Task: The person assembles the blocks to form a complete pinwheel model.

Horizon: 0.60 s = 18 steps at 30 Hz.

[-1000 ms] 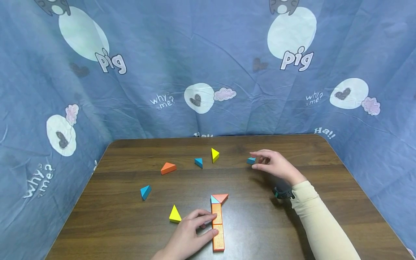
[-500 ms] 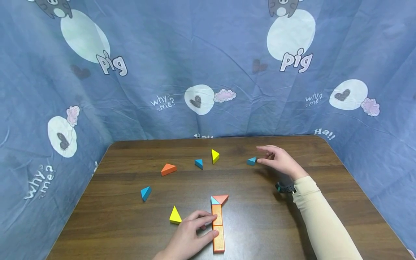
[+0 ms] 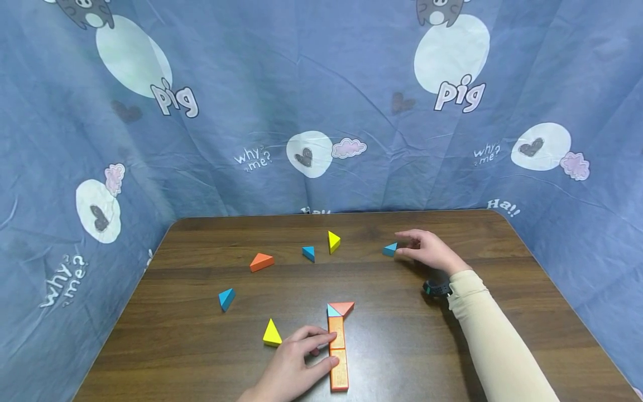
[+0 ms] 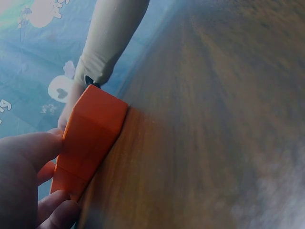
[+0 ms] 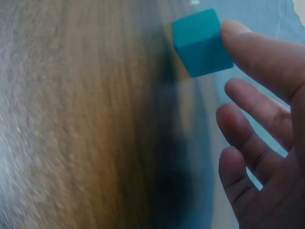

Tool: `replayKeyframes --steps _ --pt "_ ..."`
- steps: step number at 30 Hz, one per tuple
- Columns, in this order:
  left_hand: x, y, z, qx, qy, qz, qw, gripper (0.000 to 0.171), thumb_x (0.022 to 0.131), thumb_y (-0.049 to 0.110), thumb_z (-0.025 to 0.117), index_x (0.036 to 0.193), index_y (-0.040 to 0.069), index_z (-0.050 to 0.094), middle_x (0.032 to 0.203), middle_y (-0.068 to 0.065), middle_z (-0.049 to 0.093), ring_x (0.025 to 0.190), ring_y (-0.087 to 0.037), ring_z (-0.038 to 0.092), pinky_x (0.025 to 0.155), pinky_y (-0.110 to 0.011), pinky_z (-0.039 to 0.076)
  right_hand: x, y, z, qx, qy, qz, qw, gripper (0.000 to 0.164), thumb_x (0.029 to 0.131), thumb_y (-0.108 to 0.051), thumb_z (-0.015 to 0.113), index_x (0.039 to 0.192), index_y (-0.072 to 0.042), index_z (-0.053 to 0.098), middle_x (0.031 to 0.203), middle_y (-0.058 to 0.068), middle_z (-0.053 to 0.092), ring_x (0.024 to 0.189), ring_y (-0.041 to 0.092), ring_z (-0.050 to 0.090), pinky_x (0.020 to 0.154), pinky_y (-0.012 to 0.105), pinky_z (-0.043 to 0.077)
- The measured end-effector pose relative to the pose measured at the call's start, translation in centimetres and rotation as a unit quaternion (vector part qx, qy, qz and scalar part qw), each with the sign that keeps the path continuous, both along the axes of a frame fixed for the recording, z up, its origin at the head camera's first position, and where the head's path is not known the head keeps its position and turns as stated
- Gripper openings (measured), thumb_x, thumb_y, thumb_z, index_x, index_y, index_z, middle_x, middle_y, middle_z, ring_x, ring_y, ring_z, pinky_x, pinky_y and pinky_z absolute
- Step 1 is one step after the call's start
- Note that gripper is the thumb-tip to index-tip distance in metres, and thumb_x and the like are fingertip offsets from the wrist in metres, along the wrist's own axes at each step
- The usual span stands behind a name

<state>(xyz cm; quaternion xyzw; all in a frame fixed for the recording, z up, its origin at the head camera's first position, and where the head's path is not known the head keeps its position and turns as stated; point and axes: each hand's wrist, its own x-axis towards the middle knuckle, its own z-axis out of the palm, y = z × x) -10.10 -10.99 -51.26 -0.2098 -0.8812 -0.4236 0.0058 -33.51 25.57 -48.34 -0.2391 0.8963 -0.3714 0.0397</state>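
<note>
My left hand (image 3: 293, 363) rests its thumb and fingertips on two orange rectangular blocks (image 3: 339, 371) laid end to end. Beyond them, touching the upper block, lie a light blue triangular block (image 3: 333, 311) and a salmon-coloured triangular block (image 3: 344, 308). In the left wrist view, the orange block (image 4: 93, 131) has the thumb and fingers along one side. Farther back, my right hand (image 3: 428, 249) hovers with fingers apart, just right of a blue triangular block (image 3: 389, 250). In the right wrist view, its thumb tip overlaps or touches the blue block's edge (image 5: 202, 45); contact cannot be told.
Several loose triangular blocks lie left and back: yellow (image 3: 272, 334), blue (image 3: 226, 299), orange (image 3: 262, 262), smaller blue (image 3: 308, 253) and yellow (image 3: 334, 242). The brown wooden table (image 3: 402, 346) ends at a blue printed cloth (image 3: 361, 184).
My right hand has drawn back to the right from the blue triangular block, then come slightly nearer again, leaving more of the block visible. My left hand stays on the orange blocks.
</note>
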Motion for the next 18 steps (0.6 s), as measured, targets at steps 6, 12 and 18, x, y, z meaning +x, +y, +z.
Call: replayKeyframes --steps 6,12,18 --pt "0.03 -0.01 0.03 -0.001 0.0 0.0 1.0 0.043 0.09 0.049 0.069 0.127 0.026 0.069 0.116 0.016 0.057 0.085 -0.001 0.056 0.073 -0.021 0.048 0.03 -0.44 -0.32 0.017 -0.022 0.002 1.0 0.053 0.09 -0.037 0.073 0.134 -0.009 0.062 0.11 0.002 0.068 0.085 0.015 0.062 0.073 0.034 0.05" --pt "0.01 0.0 0.02 0.0 0.004 -0.002 1.0 0.043 0.09 0.048 0.07 0.127 0.026 0.069 0.115 0.016 0.057 0.085 -0.001 0.056 0.073 -0.021 0.048 0.04 -0.75 -0.5 0.016 -0.028 -0.004 0.999 0.051 0.091 -0.036 0.073 0.132 -0.009 0.063 0.099 -0.001 0.069 0.086 0.016 0.063 0.077 0.036 0.049" --pt "0.01 -0.02 -0.1 0.003 0.009 -0.003 0.9999 0.042 0.09 0.048 0.07 0.126 0.025 0.069 0.115 0.016 0.057 0.085 -0.001 0.056 0.074 -0.021 0.049 0.05 -0.92 -0.46 0.014 -0.029 -0.008 0.999 0.05 0.091 -0.037 0.073 0.131 -0.008 0.064 0.098 -0.001 0.07 0.088 0.015 0.064 0.079 0.038 0.05"
